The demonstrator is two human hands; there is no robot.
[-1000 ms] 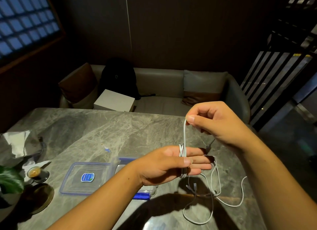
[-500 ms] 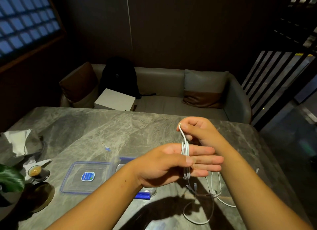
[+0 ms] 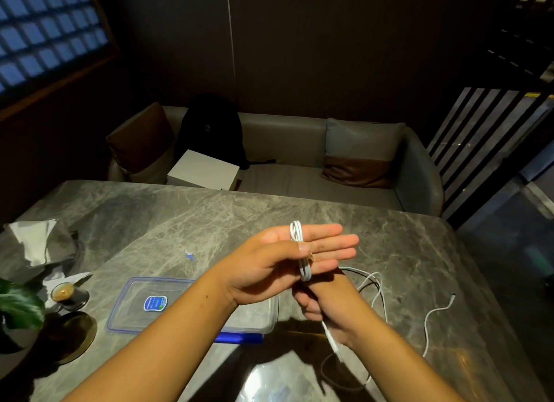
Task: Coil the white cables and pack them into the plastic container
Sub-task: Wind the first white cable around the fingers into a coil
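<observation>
My left hand [image 3: 266, 263] is held flat over the table, fingers straight and pointing right. A white cable [image 3: 304, 269] is wound in several turns around those fingers, and the thumb pins the coil against them. Just below it, my right hand [image 3: 325, 310] grips the free run of the same cable, whose plug end sticks out under the wrist. More loose white cable [image 3: 378, 284] lies on the table to the right. The clear plastic container [image 3: 257, 317] with blue clips sits under my left forearm, partly hidden. Its lid [image 3: 153, 293] lies beside it on the left.
The marble table [image 3: 168, 221] carries a small glass of coffee [image 3: 64, 293], a round coaster [image 3: 79, 335], crumpled paper [image 3: 33, 239] and a plant leaf [image 3: 18, 307] at the left. Beyond the far edge is a sofa [image 3: 299, 179] holding a backpack and a white box.
My right hand swung from above my left hand, behind it, to below it, laying another turn of cable on the fingers. The loose tail on the table got shorter.
</observation>
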